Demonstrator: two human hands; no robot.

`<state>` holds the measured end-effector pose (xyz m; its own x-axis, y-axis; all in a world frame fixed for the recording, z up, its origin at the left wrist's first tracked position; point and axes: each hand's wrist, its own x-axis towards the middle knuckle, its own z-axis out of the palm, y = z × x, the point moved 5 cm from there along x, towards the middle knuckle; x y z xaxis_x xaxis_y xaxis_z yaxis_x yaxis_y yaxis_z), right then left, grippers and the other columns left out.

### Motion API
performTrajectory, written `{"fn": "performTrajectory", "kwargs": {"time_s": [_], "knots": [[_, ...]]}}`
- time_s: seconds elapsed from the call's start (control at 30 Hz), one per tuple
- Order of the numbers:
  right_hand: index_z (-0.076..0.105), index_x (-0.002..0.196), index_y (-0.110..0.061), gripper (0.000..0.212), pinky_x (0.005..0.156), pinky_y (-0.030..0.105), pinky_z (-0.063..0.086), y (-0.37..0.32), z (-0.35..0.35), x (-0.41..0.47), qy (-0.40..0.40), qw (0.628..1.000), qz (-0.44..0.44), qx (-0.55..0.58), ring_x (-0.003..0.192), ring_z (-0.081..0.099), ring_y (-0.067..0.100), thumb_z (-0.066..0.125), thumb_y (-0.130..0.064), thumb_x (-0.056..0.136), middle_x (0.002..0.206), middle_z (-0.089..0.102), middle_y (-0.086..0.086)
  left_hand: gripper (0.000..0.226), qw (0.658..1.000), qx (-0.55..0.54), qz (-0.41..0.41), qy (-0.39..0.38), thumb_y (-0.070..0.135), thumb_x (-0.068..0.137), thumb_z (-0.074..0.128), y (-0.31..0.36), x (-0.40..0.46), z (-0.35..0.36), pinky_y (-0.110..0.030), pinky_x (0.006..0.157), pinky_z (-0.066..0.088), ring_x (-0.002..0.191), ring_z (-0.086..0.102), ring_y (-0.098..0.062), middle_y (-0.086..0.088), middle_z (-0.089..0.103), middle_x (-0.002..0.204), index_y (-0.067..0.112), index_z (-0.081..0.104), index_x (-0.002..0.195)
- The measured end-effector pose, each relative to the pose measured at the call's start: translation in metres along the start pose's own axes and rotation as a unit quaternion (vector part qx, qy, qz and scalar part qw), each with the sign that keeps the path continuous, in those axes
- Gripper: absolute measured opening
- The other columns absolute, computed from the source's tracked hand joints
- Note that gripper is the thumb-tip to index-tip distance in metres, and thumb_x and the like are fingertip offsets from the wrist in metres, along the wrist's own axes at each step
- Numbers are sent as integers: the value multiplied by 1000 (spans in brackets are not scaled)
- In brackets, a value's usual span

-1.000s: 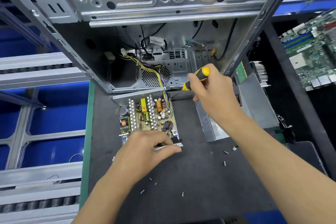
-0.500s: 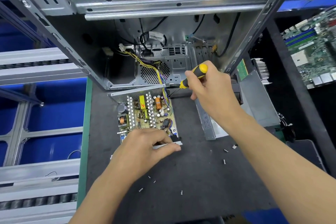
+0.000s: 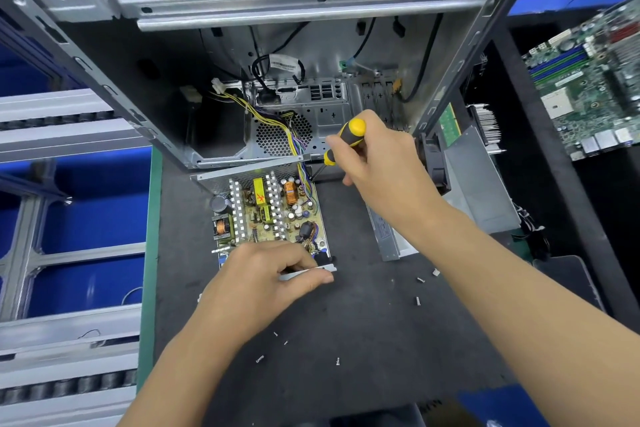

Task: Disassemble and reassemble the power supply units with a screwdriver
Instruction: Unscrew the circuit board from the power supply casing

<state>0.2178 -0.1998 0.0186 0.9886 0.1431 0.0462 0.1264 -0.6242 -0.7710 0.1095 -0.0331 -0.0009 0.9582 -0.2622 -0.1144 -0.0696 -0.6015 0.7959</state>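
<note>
The opened power supply unit (image 3: pixel 268 215) lies on the dark bench (image 3: pixel 363 340), just in front of the upright computer case (image 3: pixel 242 45), its long axis running away from the person. Its cover is off: heat sinks, copper coils and capacitors show, and a yellow-and-purple wire bundle (image 3: pixel 294 142) runs from its far right corner into the case.

The left hand (image 3: pixel 263 282) grips the unit's near edge, thumb and fingers curled on a metal lip. The right hand (image 3: pixel 377 163) is clenched round the yellow-and-black screwdriver (image 3: pixel 343 140), whose shaft slants down and to the left, its tip at the unit's far right corner. That hand is the nearer to that corner; whether the tip is seated in a screw cannot be told.

Loose screws (image 3: pixel 418 300) lie scattered on the bench. A grey metal cover (image 3: pixel 478 191) rests to the right, behind the right forearm. Judged stage: disassembly under way.
</note>
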Motion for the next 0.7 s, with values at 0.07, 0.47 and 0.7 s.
{"fn": "performTrajectory", "kwargs": {"time_s": [0.07, 0.47, 0.7], "knots": [[45, 89, -17, 29, 62, 32, 48, -1, 0, 0, -3, 1000, 0, -1, 59, 63, 8, 52, -44, 98, 65, 63, -4, 29, 1000, -4, -1, 0, 48, 78, 73, 0, 0, 0, -32, 68, 49, 69, 64, -7, 14, 69, 71, 19, 76, 72], [53, 77, -14, 29, 63, 23, 35, -25, -9, 6, 11, 999, -38, -27, 67, 45, 16, 70, -34, 89, 74, 48, -3, 22, 1000, 8, -1, 11, 46, 75, 76, -2, 0, 0, -29, 65, 48, 67, 65, -6, 17, 68, 68, 25, 74, 68], [55, 109, -22, 19, 64, 29, 43, -36, -13, 6, -34, 995, -76, -63, 68, 48, 8, 64, -24, 93, 78, 48, -12, 29, 1000, -3, -9, 11, 57, 74, 71, -4, -1, 0, -36, 64, 51, 69, 66, -6, 18, 68, 70, 29, 72, 69]]}}
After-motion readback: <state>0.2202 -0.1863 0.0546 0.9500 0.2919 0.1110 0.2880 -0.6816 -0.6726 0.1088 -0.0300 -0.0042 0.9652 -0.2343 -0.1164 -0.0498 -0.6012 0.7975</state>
